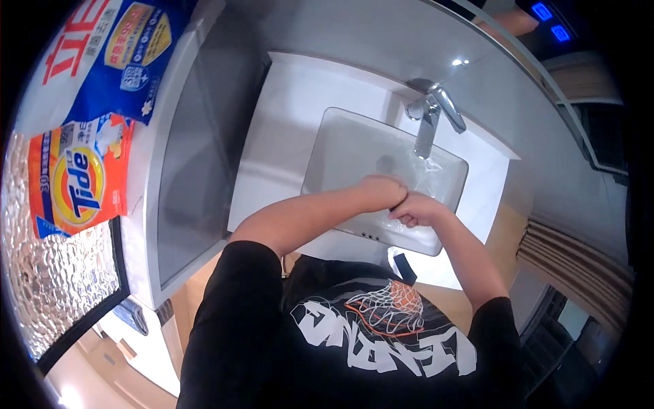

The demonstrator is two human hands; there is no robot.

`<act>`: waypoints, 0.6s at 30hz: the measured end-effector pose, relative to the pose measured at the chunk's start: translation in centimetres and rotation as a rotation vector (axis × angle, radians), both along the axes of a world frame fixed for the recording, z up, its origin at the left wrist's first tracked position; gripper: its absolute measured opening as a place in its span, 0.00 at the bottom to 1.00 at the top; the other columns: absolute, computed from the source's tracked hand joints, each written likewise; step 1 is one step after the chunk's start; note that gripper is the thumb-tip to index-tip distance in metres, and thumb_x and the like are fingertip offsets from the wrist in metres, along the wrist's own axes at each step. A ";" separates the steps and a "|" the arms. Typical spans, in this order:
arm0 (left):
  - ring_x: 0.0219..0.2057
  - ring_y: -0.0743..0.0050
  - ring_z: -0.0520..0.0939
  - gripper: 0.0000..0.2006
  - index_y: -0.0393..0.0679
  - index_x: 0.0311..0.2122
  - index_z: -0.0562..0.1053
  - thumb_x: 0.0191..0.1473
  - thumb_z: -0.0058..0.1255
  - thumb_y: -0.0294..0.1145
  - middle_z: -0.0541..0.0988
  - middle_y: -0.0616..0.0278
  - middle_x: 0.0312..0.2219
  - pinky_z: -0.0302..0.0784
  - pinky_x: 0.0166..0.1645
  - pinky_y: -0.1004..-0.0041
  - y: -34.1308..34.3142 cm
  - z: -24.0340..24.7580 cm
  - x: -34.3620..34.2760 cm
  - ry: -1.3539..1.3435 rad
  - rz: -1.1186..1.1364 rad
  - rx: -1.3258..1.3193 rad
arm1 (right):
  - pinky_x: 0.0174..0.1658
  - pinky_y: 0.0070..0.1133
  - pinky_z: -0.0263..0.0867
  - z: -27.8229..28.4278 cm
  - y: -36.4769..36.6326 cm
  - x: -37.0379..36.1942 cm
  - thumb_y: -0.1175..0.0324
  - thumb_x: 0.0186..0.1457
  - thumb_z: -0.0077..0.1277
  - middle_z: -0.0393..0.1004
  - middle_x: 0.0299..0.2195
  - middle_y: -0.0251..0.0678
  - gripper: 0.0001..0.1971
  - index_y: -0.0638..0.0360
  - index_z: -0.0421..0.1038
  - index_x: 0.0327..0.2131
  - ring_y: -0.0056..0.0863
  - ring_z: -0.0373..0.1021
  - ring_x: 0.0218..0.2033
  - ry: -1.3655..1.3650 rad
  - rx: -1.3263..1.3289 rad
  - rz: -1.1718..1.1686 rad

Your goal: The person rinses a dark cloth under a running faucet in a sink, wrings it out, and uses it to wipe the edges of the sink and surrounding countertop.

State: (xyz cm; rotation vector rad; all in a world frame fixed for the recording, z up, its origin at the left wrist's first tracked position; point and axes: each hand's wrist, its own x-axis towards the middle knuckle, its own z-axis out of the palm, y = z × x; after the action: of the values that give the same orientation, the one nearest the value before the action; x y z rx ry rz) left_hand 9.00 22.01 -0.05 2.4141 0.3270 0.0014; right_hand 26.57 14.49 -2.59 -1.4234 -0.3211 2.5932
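Observation:
My left hand and my right hand meet over the near part of a white rectangular sink. Both are closed, the left in a fist with its back up and the right with curled fingers against it. A small dark spot shows between them, but what they hold, if anything, is hidden. Beyond my hands, a chrome faucet with a lever handle reaches over the basin. Water glistens on the basin floor below the spout, and a round drain lies near the middle.
A white countertop surrounds the sink, with a grey wall behind. On a raised ledge at left stand an orange detergent bag and a larger blue and white bag. A small black and white item lies at the counter's front edge.

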 end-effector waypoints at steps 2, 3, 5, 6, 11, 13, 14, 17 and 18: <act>0.36 0.50 0.81 0.08 0.42 0.31 0.78 0.46 0.50 0.30 0.80 0.52 0.31 0.77 0.40 0.59 0.1 -0.7 0.4 0.060 0.000 -0.021 | 0.22 0.27 0.64 1.9 1.6 -1.7 0.69 0.47 0.58 0.75 0.27 0.38 0.11 0.59 0.72 0.35 0.28 0.71 0.25 -0.645 0.391 0.558; 0.36 0.51 0.81 0.07 0.42 0.30 0.78 0.44 0.52 0.30 0.81 0.50 0.31 0.77 0.39 0.59 0.0 -1.5 1.1 0.206 0.065 -0.059 | 0.22 0.27 0.64 1.1 1.3 -1.9 0.69 0.47 0.58 0.75 0.27 0.38 0.11 0.59 0.72 0.35 0.28 0.71 0.25 -0.654 0.378 0.541; 0.36 0.51 0.82 0.08 0.42 0.30 0.79 0.43 0.54 0.30 0.81 0.48 0.32 0.77 0.39 0.60 -0.2 -3.6 2.0 0.355 0.112 -0.100 | 0.31 0.32 0.70 -1.4 0.3 -2.4 0.67 0.45 0.56 0.78 0.30 0.44 0.09 0.59 0.75 0.32 0.38 0.75 0.31 -1.071 0.814 0.791; 0.34 0.53 0.82 0.08 0.41 0.29 0.79 0.43 0.55 0.31 0.81 0.48 0.30 0.77 0.37 0.61 -0.2 -4.7 2.1 0.440 0.128 -0.186 | 0.31 0.32 0.70 -0.4 0.5 -3.0 0.67 0.45 0.56 0.78 0.30 0.44 0.09 0.59 0.75 0.32 0.38 0.75 0.31 -1.069 0.806 0.787; 0.27 0.61 0.81 0.11 0.40 0.28 0.78 0.41 0.59 0.35 0.80 0.52 0.25 0.76 0.30 0.63 0.6 -5.3 2.5 0.689 0.121 -0.574 | 0.39 0.35 0.71 1.2 0.7 -2.6 0.66 0.48 0.52 0.77 0.34 0.45 0.10 0.56 0.75 0.35 0.43 0.74 0.38 -1.086 0.878 0.857; 0.22 0.63 0.78 0.10 0.39 0.28 0.76 0.42 0.58 0.35 0.76 0.57 0.19 0.74 0.27 0.63 1.0 -5.2 2.2 0.652 0.309 -1.046 | 0.39 0.35 0.70 1.1 0.5 -2.4 0.66 0.49 0.52 0.77 0.34 0.45 0.11 0.56 0.74 0.37 0.44 0.74 0.38 -1.054 0.878 0.860; 0.22 0.63 0.78 0.10 0.39 0.28 0.76 0.42 0.58 0.35 0.76 0.57 0.19 0.74 0.27 0.63 1.3 -5.3 2.1 0.659 0.292 -1.039 | 0.40 0.35 0.70 0.9 0.2 -2.3 0.66 0.48 0.52 0.76 0.36 0.46 0.12 0.57 0.73 0.37 0.45 0.74 0.39 -1.076 0.900 0.778; 0.22 0.60 0.76 0.10 0.39 0.26 0.74 0.41 0.57 0.35 0.73 0.57 0.19 0.71 0.26 0.61 2.0 -5.4 2.1 0.668 0.256 -1.054 | 0.41 0.35 0.69 0.5 -0.9 -2.3 0.67 0.46 0.55 0.74 0.39 0.48 0.16 0.59 0.69 0.40 0.46 0.72 0.40 -1.113 0.954 0.596; 0.21 0.57 0.75 0.09 0.39 0.24 0.71 0.40 0.57 0.33 0.72 0.57 0.18 0.71 0.26 0.59 1.2 -5.1 2.0 0.446 0.313 -0.729 | 0.41 0.35 0.69 0.4 -1.8 -2.0 0.68 0.44 0.57 0.72 0.41 0.50 0.19 0.61 0.66 0.42 0.47 0.71 0.40 -1.121 0.993 0.513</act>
State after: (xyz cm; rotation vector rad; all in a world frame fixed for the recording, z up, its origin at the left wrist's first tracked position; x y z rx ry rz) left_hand 10.95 23.17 -5.20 1.6042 0.7573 -0.4429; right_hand 24.59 12.67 -2.23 -2.2094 -1.9120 1.0607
